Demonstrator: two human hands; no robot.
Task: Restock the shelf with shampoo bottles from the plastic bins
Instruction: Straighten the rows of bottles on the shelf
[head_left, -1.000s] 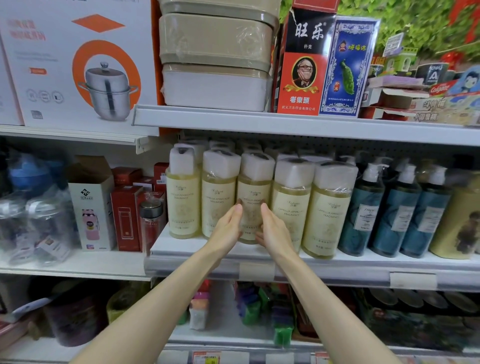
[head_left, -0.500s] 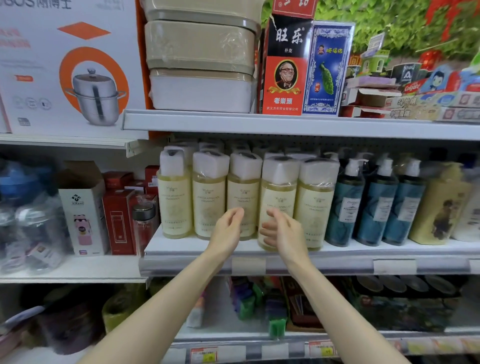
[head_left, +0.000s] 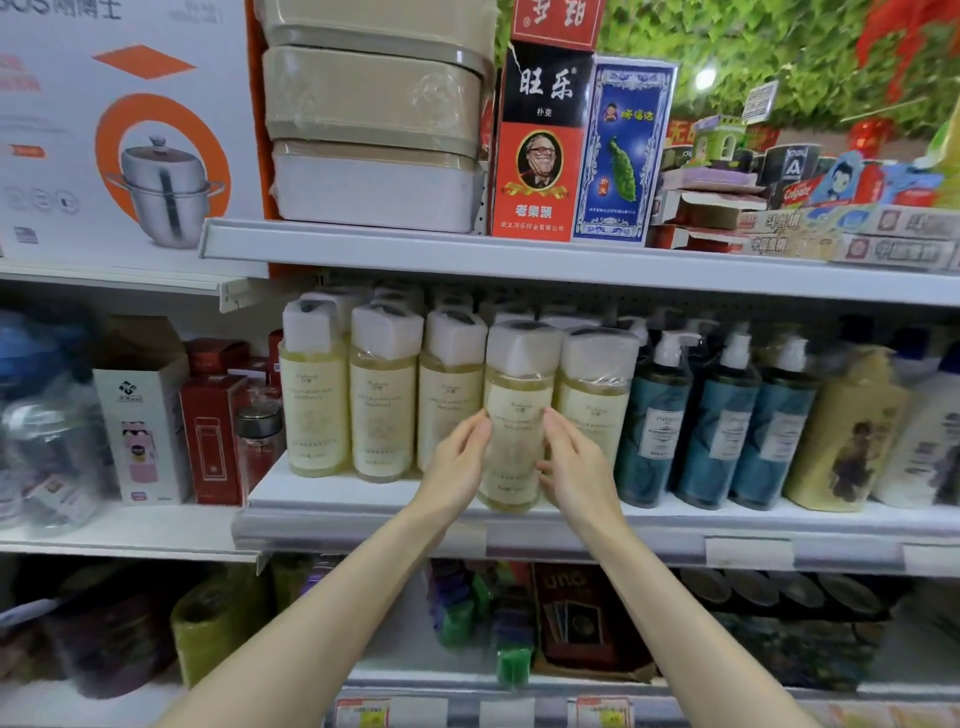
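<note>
A row of pale yellow shampoo bottles (head_left: 382, 400) with white plastic-wrapped caps stands on the middle shelf (head_left: 363, 525). The fourth bottle from the left (head_left: 517, 415) stands at the shelf's front edge, a little ahead of its neighbours. My left hand (head_left: 457, 467) lies with straight fingers against its left side. My right hand (head_left: 576, 467) curls its fingers round its right side. Both forearms reach up from the bottom of the view. No plastic bin is in sight.
Teal pump bottles (head_left: 717, 426) and a mustard-yellow bottle (head_left: 847, 431) stand right of the row. Red boxes (head_left: 213, 421) and a white box (head_left: 140, 410) stand to the left. The upper shelf (head_left: 519, 260) hangs close above the caps. Goods fill the shelf below.
Both hands have shifted right, from flanking the third yellow bottle to the fourth. That bottle now stands slightly forward of the row. The view has drifted left.
</note>
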